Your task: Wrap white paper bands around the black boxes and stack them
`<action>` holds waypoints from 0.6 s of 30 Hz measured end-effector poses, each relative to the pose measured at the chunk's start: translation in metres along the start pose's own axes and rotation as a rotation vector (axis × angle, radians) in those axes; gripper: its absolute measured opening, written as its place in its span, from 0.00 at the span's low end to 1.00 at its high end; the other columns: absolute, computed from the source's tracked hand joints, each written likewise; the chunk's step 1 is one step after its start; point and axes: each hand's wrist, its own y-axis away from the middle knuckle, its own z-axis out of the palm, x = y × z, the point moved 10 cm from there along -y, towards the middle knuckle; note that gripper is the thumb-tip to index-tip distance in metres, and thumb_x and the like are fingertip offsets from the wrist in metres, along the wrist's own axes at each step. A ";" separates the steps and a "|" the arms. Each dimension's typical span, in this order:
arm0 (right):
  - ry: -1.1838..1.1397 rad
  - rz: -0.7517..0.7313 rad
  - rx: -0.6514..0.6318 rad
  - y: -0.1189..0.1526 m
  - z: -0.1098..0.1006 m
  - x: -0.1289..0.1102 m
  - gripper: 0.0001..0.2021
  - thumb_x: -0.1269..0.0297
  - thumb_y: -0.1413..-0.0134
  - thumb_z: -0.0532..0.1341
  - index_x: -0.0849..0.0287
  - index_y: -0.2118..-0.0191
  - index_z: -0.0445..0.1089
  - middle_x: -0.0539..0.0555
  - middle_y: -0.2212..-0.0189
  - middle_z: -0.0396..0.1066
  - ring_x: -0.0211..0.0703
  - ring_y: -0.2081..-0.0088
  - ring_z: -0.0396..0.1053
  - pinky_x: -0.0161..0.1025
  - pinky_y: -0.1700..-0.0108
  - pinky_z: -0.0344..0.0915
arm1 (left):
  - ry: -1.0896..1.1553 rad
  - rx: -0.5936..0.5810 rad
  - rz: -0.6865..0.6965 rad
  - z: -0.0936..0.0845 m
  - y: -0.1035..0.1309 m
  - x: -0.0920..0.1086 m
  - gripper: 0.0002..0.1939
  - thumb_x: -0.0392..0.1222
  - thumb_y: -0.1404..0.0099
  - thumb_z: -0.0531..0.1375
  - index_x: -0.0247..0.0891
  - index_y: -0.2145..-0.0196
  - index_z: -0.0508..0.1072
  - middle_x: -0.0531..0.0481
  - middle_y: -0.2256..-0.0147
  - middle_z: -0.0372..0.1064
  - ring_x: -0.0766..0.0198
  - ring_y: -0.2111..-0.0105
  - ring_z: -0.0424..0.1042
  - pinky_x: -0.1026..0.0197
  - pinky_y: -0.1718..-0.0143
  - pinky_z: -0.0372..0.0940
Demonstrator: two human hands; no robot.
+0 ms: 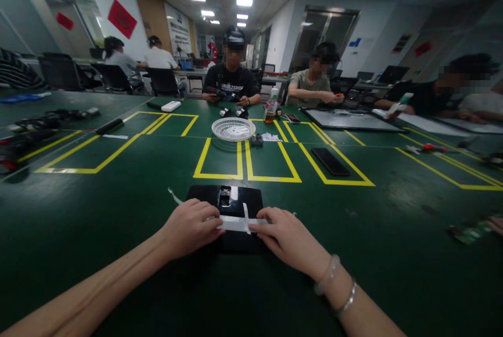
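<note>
A flat black panel lies on the green table in front of me. Near its far edge is a small rectangular opening, with a pale patch beside it. A white tape strip runs across the panel, and a short white piece crosses it. My left hand has its curled fingers on the strip's left end. At the other end, the bent fingers of my right hand pinch or press the strip. Both thumbs are partly hidden. A thin whitish strand sticks out past the panel's left side.
Beyond the panel are a white plastic basket, a bottle and a dark phone. Black cables lie at left; a green circuit board is at right. Yellow tape marks the table. Several people sit across it.
</note>
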 end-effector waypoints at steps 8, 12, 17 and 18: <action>0.004 -0.006 0.025 -0.001 -0.002 -0.002 0.14 0.67 0.37 0.58 0.48 0.48 0.72 0.56 0.51 0.69 0.51 0.50 0.65 0.53 0.48 0.63 | 0.010 -0.230 -0.105 0.023 0.002 -0.007 0.05 0.36 0.34 0.64 0.39 0.60 0.76 0.50 0.61 0.71 0.60 0.67 0.70 0.64 0.72 0.61; 0.000 -0.022 0.038 -0.001 -0.001 -0.009 0.15 0.65 0.37 0.59 0.48 0.46 0.71 0.57 0.52 0.69 0.51 0.50 0.65 0.55 0.46 0.62 | 0.007 -0.210 -0.096 0.022 0.002 -0.008 0.04 0.36 0.33 0.62 0.39 0.61 0.77 0.49 0.61 0.71 0.60 0.66 0.70 0.64 0.72 0.61; -0.007 -0.001 0.026 0.000 0.002 -0.012 0.14 0.63 0.37 0.60 0.48 0.47 0.72 0.57 0.52 0.69 0.52 0.48 0.65 0.59 0.41 0.59 | 0.034 -0.208 -0.102 0.021 0.000 -0.009 0.03 0.36 0.34 0.64 0.39 0.63 0.77 0.49 0.62 0.71 0.60 0.65 0.70 0.64 0.70 0.63; -0.003 0.002 0.023 0.000 0.003 -0.012 0.14 0.63 0.37 0.59 0.48 0.48 0.73 0.57 0.52 0.69 0.52 0.48 0.65 0.59 0.41 0.58 | 0.039 -0.207 -0.109 0.020 -0.001 -0.009 0.03 0.36 0.35 0.64 0.39 0.63 0.78 0.49 0.61 0.71 0.59 0.65 0.70 0.63 0.69 0.64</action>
